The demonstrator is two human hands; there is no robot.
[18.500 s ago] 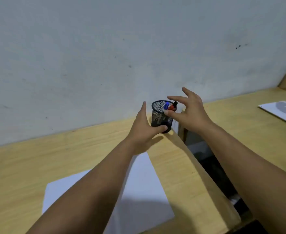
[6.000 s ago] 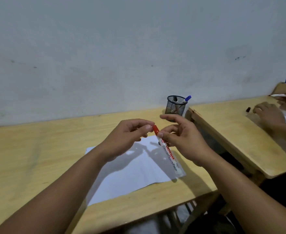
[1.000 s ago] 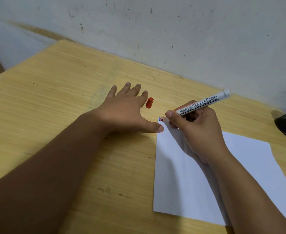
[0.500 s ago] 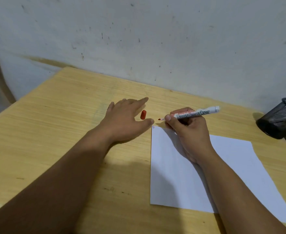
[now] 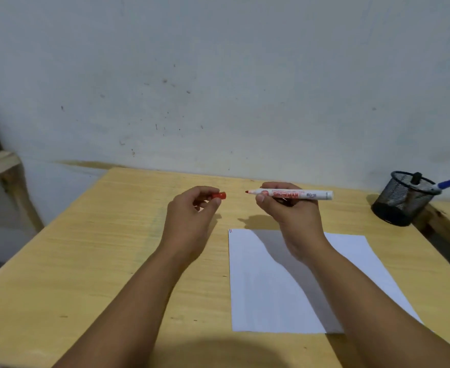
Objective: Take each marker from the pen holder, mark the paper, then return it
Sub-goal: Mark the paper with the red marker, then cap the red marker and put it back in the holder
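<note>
My right hand (image 5: 289, 211) holds a white board marker with red print (image 5: 298, 194) level above the desk, its bare red tip pointing left. My left hand (image 5: 192, 208) pinches the red cap (image 5: 220, 195) a short gap away from that tip. A white sheet of paper (image 5: 285, 293) lies on the desk below my right forearm, with small marks at its far left corner (image 5: 230, 230). The black mesh pen holder (image 5: 402, 201) stands at the far right with a blue-capped marker (image 5: 448, 183) and a black-capped one (image 5: 416, 177) in it.
The wooden desk (image 5: 99, 261) meets a grey-white wall at the back. Its left edge drops off beside a wooden frame (image 5: 8, 176). A gap (image 5: 447, 243) separates it from another desk on the right, just past the pen holder.
My left hand has picked the red cap up off the desk. My right hand has lifted the marker off the paper's corner and turned it level. The view has pulled back.
</note>
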